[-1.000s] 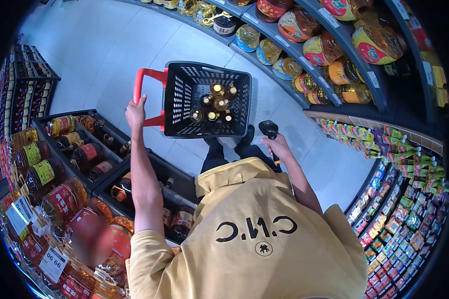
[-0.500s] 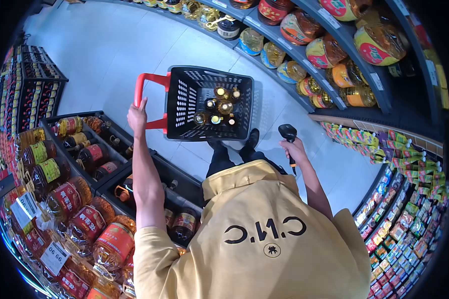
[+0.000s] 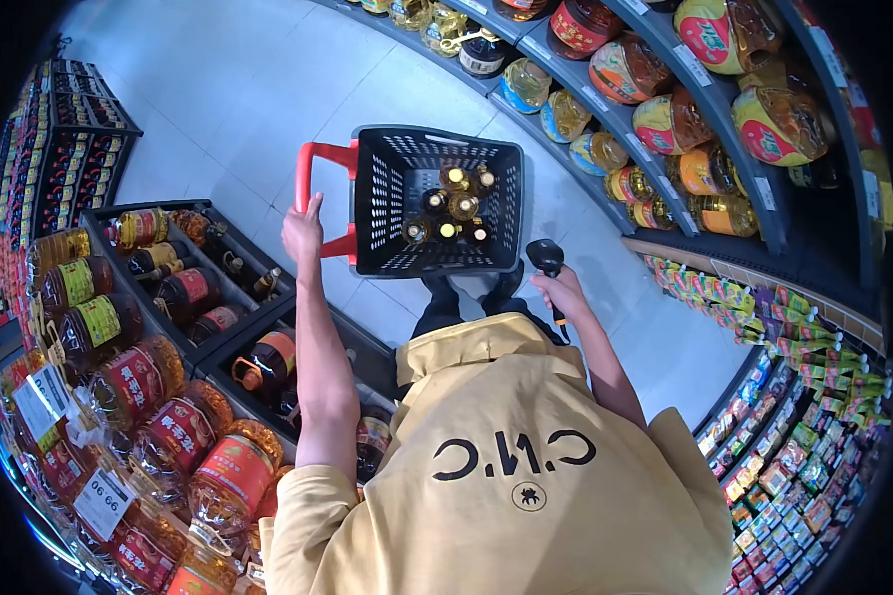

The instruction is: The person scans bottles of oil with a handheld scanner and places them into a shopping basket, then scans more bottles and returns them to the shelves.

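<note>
While the left hand (image 3: 302, 234) curled round the red handle (image 3: 312, 193), the black basket (image 3: 436, 203) stood on the pale floor (image 3: 238, 89) ahead, bottles (image 3: 453, 206) upright inside. Beside it, the right hand (image 3: 565, 294) gripped a scanner (image 3: 545, 260), between shelves of oil jugs (image 3: 669, 124).

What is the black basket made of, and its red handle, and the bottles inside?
The black basket looks like matte moulded plastic: its walls are a grid of holes. The red handle, under the left hand, seems smooth glossy plastic. The bottles appear to be clear plastic or glass holding golden oil; which, I cannot tell.
</note>
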{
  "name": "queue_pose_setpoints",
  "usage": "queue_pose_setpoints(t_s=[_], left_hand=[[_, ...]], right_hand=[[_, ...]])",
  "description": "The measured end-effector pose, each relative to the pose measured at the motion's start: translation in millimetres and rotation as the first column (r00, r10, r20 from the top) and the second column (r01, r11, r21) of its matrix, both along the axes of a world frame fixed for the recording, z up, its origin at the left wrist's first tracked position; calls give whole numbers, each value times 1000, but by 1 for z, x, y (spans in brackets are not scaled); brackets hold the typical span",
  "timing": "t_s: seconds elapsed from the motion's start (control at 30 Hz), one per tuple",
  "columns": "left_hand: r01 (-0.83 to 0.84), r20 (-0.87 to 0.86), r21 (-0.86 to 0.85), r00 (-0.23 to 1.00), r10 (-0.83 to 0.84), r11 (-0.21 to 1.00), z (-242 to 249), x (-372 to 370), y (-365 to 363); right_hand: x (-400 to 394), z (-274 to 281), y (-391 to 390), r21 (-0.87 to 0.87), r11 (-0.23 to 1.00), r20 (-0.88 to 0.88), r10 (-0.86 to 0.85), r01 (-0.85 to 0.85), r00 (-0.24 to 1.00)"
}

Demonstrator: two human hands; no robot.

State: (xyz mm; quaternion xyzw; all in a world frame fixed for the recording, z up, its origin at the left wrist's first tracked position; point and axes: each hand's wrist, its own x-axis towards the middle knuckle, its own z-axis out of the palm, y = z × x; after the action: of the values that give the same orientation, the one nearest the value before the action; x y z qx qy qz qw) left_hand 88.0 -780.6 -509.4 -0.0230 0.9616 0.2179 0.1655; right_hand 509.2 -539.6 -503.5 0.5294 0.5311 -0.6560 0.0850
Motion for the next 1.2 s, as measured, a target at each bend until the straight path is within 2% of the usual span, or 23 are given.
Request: queue_pose_setpoints(t_s=[0.27, 0.43, 0.6, 0.7, 0.77, 0.8, 0.83, 0.87, 0.9, 0.93, 0.97, 1.0, 1.03, 1.07, 1.13, 1.2], left_hand=[[-131, 28, 78, 991, 129, 988, -4, 15, -16], [-249, 3, 90, 968, 250, 964, -11, 31, -22], [-296, -1, 152, 954, 299, 943, -31, 43, -31], [-345, 0, 233, 935, 354, 909, -37, 57, -31], [-370, -3, 323, 920, 392, 871, -40, 69, -28], [-383, 22, 363, 915, 403, 850, -37, 75, -25], [-411, 58, 379, 905, 422, 829, -37, 79, -23], [-438, 92, 396, 894, 439, 808, -35, 81, -20], [-445, 149, 504, 889, 434, 740, -34, 87, -17], [-486, 264, 547, 873, 411, 681, -24, 92, -14], [-505, 328, 572, 863, 384, 646, -20, 95, -14], [-524, 392, 594, 851, 349, 610, -18, 94, -15], [-544, 459, 573, 832, 311, 613, -18, 89, -18], [-534, 454, 607, 841, 295, 589, -16, 84, -18], [-514, 445, 667, 856, 265, 539, -10, 72, -16], [-511, 438, 665, 858, 269, 545, -6, 50, -13]], right_hand=[[23, 4, 17, 38, 998, 13, 44, -44, 999], [70, -2, 34, 7, 1000, 18, 15, -15, 1000], [94, -5, 51, -28, 1000, 23, -9, 9, 1000], [56, -3, 55, 28, 990, -51, 140, -139, 989], [3, 11, 43, 71, 986, -162, 159, -149, 974], [-23, -3, 36, 226, 943, -181, 289, -246, 940], [-50, -13, 21, 422, 874, -226, 360, -242, 905], [-81, -22, 8, 347, 884, -192, 395, -314, 898], [-109, -26, -7, 392, 845, -128, 441, -363, 888], [-138, -19, -23, 339, 823, -21, 492, -457, 870], [-160, -4, -38, 305, 820, -29, 517, -485, 856], [-181, -12, -58, 314, 817, -2, 509, -483, 861], [-197, -9, -76, 232, 855, 16, 473, -464, 881], [-209, -15, -93, 195, 859, 31, 477, -474, 878], [-221, -16, -123, 152, 909, 27, 389, -389, 921], [-228, -11, -149, 130, 951, 46, 277, -281, 960]])
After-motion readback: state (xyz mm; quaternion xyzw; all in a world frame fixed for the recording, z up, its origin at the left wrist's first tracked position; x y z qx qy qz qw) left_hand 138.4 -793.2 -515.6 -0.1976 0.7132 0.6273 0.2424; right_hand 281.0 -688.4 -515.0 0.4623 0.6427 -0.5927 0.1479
